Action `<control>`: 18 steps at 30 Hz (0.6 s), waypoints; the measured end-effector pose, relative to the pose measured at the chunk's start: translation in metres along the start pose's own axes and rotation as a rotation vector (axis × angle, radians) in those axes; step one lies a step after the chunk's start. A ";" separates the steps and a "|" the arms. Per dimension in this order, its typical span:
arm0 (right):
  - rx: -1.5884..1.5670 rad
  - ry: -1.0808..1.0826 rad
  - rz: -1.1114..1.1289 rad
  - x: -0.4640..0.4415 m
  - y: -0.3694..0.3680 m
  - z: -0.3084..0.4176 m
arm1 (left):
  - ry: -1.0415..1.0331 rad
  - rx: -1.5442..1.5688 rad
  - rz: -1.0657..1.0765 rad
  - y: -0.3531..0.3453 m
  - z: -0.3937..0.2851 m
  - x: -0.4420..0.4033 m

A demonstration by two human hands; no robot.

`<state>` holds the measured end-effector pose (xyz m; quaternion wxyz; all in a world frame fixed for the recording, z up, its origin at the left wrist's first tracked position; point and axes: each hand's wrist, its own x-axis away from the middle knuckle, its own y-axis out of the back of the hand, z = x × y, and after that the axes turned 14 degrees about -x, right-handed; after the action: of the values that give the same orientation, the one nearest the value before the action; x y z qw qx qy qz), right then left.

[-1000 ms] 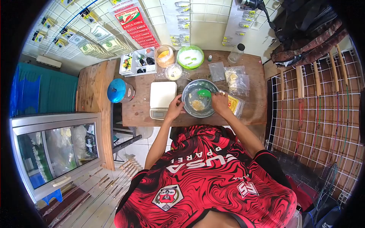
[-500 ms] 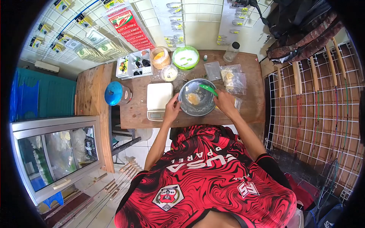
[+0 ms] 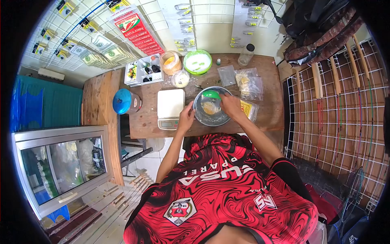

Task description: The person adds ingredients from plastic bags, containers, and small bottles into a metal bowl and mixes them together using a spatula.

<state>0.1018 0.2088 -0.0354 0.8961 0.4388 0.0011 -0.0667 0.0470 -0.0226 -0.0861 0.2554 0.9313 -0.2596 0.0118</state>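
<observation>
A grey metal bowl (image 3: 214,120) stands near the middle of the wooden table, with a pale, crumbly yellowish mixture (image 3: 209,107) on its bottom. My left hand (image 3: 187,117) is closed on the bowl's left rim, thumb and fingers on either side of the wall. Over the right side of the bowl, my right hand (image 3: 230,105) grips a green plastic spoon (image 3: 210,94). The spoon's broad head lies inside the bowl near the far wall, and its handle is mostly hidden in the fingers. A white kitchen scale (image 3: 170,103) sits just left of the bowl.
Behind the bowl stand a green tub of white powder (image 3: 198,71), a jar of orange powder (image 3: 170,63) and a small container (image 3: 180,79). Plastic bags (image 3: 250,85) and a yellow packet (image 3: 246,107) lie right. A blue-lidded container (image 3: 122,101) stands left.
My right hand has moved left and down into the bowl, turning the spoon so its head faces the far wall. The mixture is more spread out. The yellow packet shows more.
</observation>
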 end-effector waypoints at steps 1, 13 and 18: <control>0.013 0.010 0.017 -0.003 -0.005 -0.001 | 0.009 0.020 -0.001 0.000 -0.001 0.000; 0.123 0.070 0.289 0.014 -0.004 -0.012 | -0.027 0.044 -0.054 0.002 -0.010 -0.003; -0.010 0.013 0.154 0.017 0.012 -0.009 | -0.020 0.068 -0.058 0.002 -0.007 -0.001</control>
<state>0.1201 0.2208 -0.0324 0.9006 0.4338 -0.0267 0.0053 0.0462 -0.0204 -0.0793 0.2211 0.9467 -0.2343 0.0040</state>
